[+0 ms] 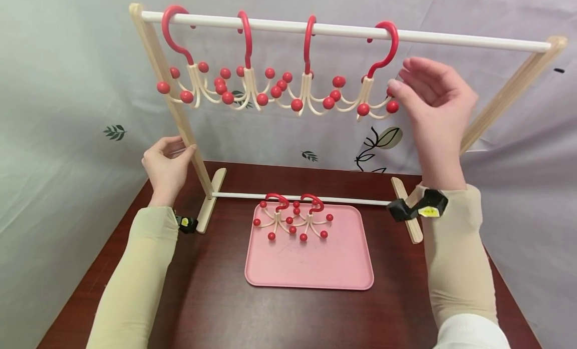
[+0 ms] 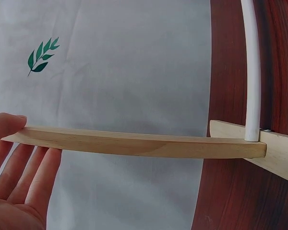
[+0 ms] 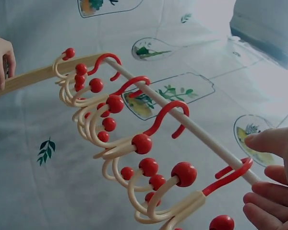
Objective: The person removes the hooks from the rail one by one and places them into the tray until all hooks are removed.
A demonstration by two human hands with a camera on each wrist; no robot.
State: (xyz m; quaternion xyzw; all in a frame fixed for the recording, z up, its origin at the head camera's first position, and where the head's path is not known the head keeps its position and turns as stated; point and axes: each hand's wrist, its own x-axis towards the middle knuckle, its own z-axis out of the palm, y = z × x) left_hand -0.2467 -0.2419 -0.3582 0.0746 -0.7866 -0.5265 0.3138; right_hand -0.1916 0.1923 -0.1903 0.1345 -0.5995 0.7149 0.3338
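Dark red-brown table [image 1: 216, 299], pale printed cloth [image 1: 279, 138] | my head feed: I see four red-hooked, red-balled hangers [image 1: 307, 53] on a white rod [image 1: 473, 40], two like hangers [image 1: 309, 220] on a pink rectangular tray [image 1: 311, 269] | left wrist: left hand [image 2: 19, 199] pinches a pale wooden upright [image 2: 149, 144], thumb against fingers | right wrist: right hand [image 3: 281, 194], thumb spread from fingers, beside the end hook [image 3: 228, 179]

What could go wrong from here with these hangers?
The right grip, close beside the rightmost hung hanger, might knock it along the white rail. The two loose hangers on the pink tray lie crowded, arms seeming to cross, so lifting one could drag the other.
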